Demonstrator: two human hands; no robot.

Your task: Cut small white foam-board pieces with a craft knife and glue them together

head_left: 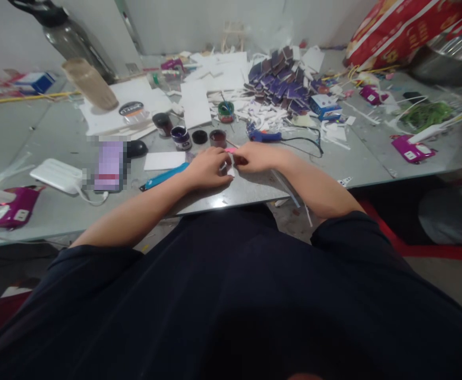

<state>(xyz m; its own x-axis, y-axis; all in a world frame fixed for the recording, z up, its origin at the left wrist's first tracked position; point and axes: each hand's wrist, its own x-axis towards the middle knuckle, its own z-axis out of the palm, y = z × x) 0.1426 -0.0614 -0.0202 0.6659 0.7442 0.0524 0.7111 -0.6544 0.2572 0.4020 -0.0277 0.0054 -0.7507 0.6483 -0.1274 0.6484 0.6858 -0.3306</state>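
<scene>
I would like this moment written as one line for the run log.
left hand: at small white piece | right hand: at same piece | both grips: unclear | nearby: open purple jar, blue corded tool

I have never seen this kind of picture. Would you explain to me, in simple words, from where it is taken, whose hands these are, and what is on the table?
There is no machine here. One camera, worn on a person's head, looks forward and down, so you see that person's own arms and dark shirt.

The left hand pinches a small white piece. The right hand meets it from the other side; its exact grip is hidden.

On the grey table, just beyond the hands, are small jars, one with purple contents, and a blue tool with a dark cord. Further back lies a heap of purple-and-dark pieces. To the left are a phone, deliberately blurred, and a tall bottle.
</scene>
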